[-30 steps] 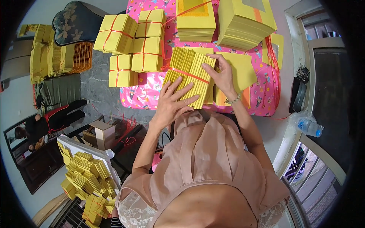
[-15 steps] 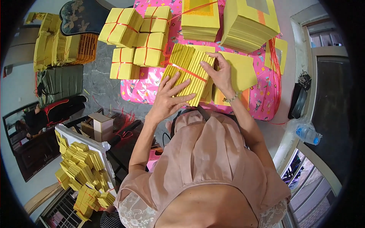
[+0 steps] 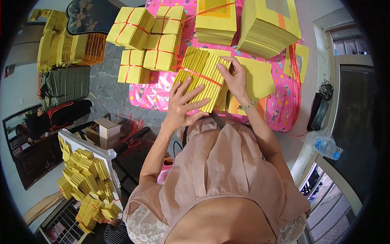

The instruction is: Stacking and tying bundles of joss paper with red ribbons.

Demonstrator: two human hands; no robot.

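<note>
A bundle of folded yellow paper (image 3: 198, 92) lies tilted on the pink table cover, its rounded folds in a row and a red plastic strap (image 3: 202, 76) across it. My left hand (image 3: 180, 107) grips its near left side, fingers spread over the folds and thumb at the near edge. On the far right side my right hand (image 3: 237, 79) holds it, thumb on top and fingers curled round the edge, partly hidden. A beaded bracelet (image 3: 248, 105) circles my right wrist. Flat yellow sheets (image 3: 256, 77) lie beneath and to the right of the bundle.
Several strapped yellow paper blocks (image 3: 160, 53) stand at the far left of the pink cover (image 3: 151, 99). Taller yellow stacks (image 3: 266, 34) rise at the back. Loose red straps (image 3: 295, 89) hang at the right. Folded bundles fill a white-edged surface (image 3: 109, 162) lower left.
Both hands keep their hold on the bundle, with barely any movement. The whole view has shifted slightly.
</note>
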